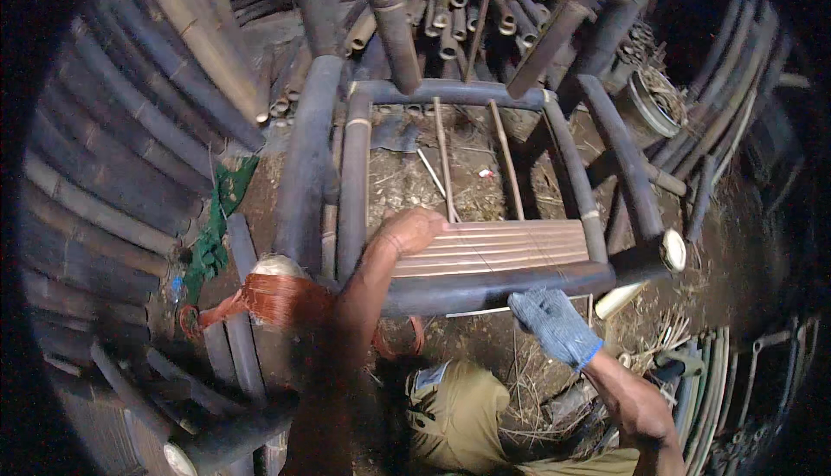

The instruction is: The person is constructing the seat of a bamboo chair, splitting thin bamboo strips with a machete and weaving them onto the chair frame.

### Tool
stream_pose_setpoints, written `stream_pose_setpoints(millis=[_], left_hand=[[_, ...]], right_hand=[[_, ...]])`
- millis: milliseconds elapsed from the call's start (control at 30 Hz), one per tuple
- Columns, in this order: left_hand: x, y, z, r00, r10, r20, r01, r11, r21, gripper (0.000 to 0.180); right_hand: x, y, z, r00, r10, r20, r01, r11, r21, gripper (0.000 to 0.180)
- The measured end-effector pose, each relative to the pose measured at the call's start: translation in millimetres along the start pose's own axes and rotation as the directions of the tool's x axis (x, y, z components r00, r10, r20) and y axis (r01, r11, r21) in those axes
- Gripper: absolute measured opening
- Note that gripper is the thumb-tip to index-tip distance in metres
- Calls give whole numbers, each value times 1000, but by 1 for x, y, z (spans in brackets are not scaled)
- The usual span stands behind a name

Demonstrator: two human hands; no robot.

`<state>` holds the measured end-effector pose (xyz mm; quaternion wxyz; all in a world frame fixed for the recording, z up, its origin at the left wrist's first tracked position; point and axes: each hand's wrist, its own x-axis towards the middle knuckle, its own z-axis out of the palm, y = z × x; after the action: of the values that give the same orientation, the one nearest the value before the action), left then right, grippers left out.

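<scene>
A dark bamboo chair frame [300, 156] stands before me, its front rail [485, 288] nearest my lap. Several split bamboo slats [511, 248] lie side by side across the near part of the seat. At their far left corner, my bare left hand [414, 232] has its fingers bent over the edge of the farthest slat. My right hand [554, 324], in a grey knitted glove with a blue cuff, is closed just below the front rail, near its right half. What those fingers hold, if anything, is hidden. Two thin bamboo rods [505, 156] run from the back seat rail toward the slats.
Orange cord wraps a post end [281, 290] at left, near a green cloth [216, 225]. Bamboo poles [112, 147] line the left side, and cut tubes [450, 22] are piled behind. A bucket [653, 104] holds scraps at the far right. Litter covers the ground.
</scene>
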<state>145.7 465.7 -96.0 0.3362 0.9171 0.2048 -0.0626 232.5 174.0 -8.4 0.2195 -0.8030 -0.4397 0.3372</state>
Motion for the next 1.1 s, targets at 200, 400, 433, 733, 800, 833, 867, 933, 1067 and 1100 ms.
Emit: stream_pose_setpoints(millis=[200, 400, 433, 733, 800, 833, 867, 933, 1067, 1100], left_hand=[[-13, 19, 5, 837, 340, -429, -308, 940, 144, 47], [28, 140, 52, 695, 703, -152, -653, 705, 276, 35], [33, 148, 60, 721, 690, -64, -632, 692, 349, 32], [26, 217, 25, 607, 781, -149, -791, 612, -10, 13], [40, 190, -1, 666, 627, -405, -691, 723, -17, 8], [46, 163, -13, 709, 509, -488, -618, 782, -82, 9], [56, 135, -21, 778, 377, -503, -495, 860, -121, 11], [81, 76, -12, 818, 263, -511, -343, 937, -66, 12], [113, -15, 18, 993, 45, -107, -31, 991, 131, 20], [125, 3, 33, 994, 97, -46, -93, 993, 78, 20]], right_hand=[[-99, 90, 47, 918, 375, -132, 127, 38, 991, 30], [-219, 215, 93, 674, 698, -242, -726, 687, -37, 45], [-203, 183, 67, 657, 681, -324, -732, 679, -58, 54], [-10, 64, -70, 846, -177, -503, 313, 929, 198, 55], [3, 63, -96, 810, -100, -578, 232, 960, 159, 30], [8, 46, -105, 763, -3, -646, 247, 925, 288, 25], [17, 47, -115, 715, 29, -699, 248, 924, 292, 28], [48, 44, -122, 713, 120, -691, 271, 862, 429, 31], [156, 47, -72, 702, -332, -630, -148, 798, -585, 20], [168, 62, -63, 796, -321, -514, -163, 704, -692, 18]])
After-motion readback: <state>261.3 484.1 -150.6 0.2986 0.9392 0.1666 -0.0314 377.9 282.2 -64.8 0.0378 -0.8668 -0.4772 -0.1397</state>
